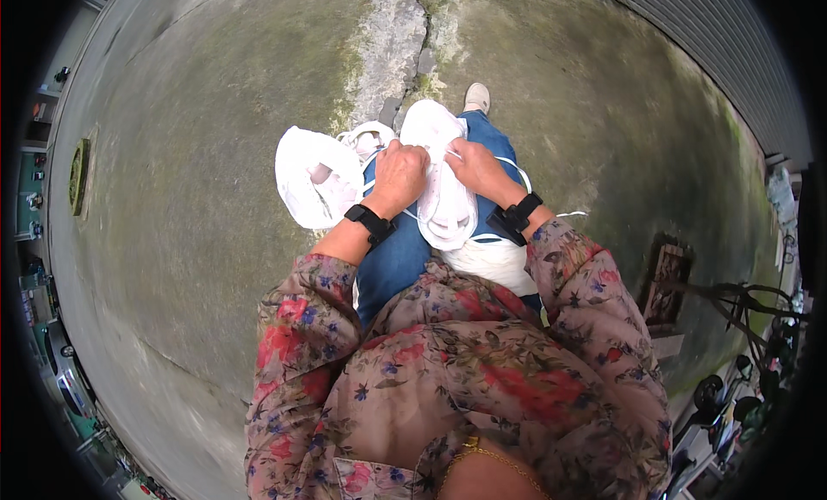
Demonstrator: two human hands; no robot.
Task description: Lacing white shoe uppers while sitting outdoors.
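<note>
A white shoe-shaped piece (448, 209), rounded at both ends, lies lengthwise over my thighs. My left hand (401, 174) is closed at its left edge, fingers curled, and what they pinch is hidden. From the right, my right hand (482, 168) pinches a thin white lace at the middle of the piece. White cord (517, 171) loops past my right wrist and trails off my leg. To the left of my left hand is a second white piece (297, 177) with an opening, beside a smaller white bundle (369, 136).
White material (491, 266) is bunched in my lap. My beige shoe (477, 97) rests on the cracked, mossy concrete (215, 112). At right are a rusty framed panel (667, 280) and dark bent stems (741, 300); a ribbed metal wall (715, 52) rises beyond.
</note>
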